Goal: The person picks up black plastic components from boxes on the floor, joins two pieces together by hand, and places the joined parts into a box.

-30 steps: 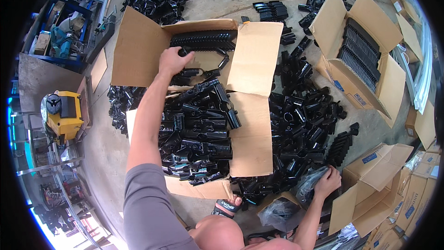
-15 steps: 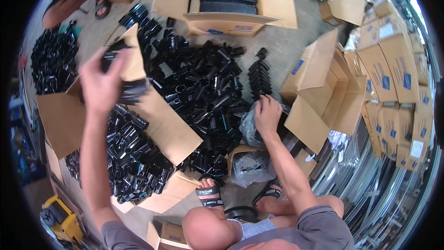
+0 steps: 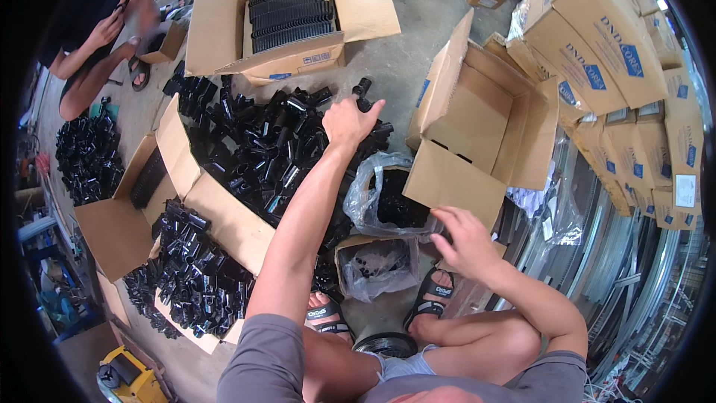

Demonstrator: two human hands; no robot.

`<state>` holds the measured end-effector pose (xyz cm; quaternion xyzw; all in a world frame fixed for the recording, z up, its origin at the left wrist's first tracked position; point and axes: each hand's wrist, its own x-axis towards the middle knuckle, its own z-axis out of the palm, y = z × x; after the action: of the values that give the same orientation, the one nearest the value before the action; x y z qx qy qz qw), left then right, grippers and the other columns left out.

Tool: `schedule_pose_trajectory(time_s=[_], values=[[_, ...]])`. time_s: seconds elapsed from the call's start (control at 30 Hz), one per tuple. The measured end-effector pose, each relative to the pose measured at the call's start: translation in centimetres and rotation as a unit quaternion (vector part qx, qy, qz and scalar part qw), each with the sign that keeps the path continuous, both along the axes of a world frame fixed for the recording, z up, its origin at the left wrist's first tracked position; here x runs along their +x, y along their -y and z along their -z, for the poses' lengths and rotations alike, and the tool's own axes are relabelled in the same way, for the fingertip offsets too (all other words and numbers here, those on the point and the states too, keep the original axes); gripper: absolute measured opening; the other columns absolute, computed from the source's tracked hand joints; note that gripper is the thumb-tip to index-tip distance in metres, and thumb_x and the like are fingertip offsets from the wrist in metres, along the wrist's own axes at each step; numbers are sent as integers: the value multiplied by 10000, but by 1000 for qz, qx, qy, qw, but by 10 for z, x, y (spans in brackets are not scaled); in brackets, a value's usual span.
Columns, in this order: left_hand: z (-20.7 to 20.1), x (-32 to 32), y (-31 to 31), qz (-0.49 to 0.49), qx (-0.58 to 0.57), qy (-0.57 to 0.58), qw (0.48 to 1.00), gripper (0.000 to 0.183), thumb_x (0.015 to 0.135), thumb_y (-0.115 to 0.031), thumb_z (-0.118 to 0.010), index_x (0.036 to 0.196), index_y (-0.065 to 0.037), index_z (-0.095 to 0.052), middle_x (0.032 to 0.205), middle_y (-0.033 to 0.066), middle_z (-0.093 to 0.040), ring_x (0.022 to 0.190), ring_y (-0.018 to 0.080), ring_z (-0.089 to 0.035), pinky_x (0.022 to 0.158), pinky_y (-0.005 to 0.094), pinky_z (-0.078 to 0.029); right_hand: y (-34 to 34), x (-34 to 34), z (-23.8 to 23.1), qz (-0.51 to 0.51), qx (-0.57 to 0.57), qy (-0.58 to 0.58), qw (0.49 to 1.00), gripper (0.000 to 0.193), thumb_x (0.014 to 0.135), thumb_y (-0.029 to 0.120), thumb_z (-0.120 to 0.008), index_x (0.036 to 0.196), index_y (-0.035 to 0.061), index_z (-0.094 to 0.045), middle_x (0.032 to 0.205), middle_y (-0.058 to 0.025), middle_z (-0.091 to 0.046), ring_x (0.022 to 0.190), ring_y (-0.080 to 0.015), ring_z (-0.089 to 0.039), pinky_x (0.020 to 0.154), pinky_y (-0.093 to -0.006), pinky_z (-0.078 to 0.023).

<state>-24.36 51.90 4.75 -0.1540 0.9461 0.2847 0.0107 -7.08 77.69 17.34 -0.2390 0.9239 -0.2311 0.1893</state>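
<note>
Out over the heap of glossy black plastic pipe fittings [image 3: 261, 142] on the concrete floor, the left hand [image 3: 349, 121] is pinching one small black fitting [image 3: 363, 89], while the right hand [image 3: 460, 239] is gripping the clear plastic bag [image 3: 373, 194] of fittings.

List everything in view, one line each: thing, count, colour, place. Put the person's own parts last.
Loose plastic fittings: a large pile, black, on the floor at centre.
Open box of stacked parts: one, brown cardboard, top centre.
Empty open box: one, brown, right of the pile.
Flattened box with fittings: one, brown, lower left.
Clear bags of parts: two, clear plastic with black contents, near the feet.
Closed cartons: a stack, brown, at right.
Co-worker: one, seated at upper left.
Sandals: two, black, bottom centre.
Left hand: reaching into the pile, on a fitting.
Right hand: at the upper bag's edge; grip unclear.
</note>
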Motion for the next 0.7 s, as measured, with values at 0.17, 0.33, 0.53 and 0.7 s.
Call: schedule_pose_trajectory(time_s=[0.17,0.33,0.53,0.7], values=[[-21,8,-3,-9,51,-14,999,720,780,-687,-682,989,-1,-746,879,234,-726,901,398,-705,842,443,-533,-11,-4,2,103,-100,57,988,427,939,252,-624,1279,-1,-572,1229,-209,-608,1144,-389,-583,1001,-436,-463],[-82,29,-2,-53,167,-53,983,616,841,-599,-691,930,9,-739,823,160,-737,831,312,-718,806,401,-531,2,1,-6,99,-191,102,971,458,947,282,-630,1288,-17,-563,1191,-213,-636,1125,-374,-612,983,-428,-478],[-178,105,-29,19,434,-31,900,457,999,-479,-583,991,-28,-655,793,64,-705,697,104,-643,635,266,-492,22,13,-65,170,-331,138,918,620,970,363,-642,1391,-45,-438,1091,-219,-667,968,-276,-693,847,-390,-547],[-250,197,-47,45,497,-77,863,355,1017,-417,-587,915,-77,-610,781,-1,-623,712,77,-550,674,262,-467,32,34,-125,147,-448,176,864,581,962,345,-679,1355,-28,-468,969,-118,-664,803,-147,-666,664,-283,-555]])
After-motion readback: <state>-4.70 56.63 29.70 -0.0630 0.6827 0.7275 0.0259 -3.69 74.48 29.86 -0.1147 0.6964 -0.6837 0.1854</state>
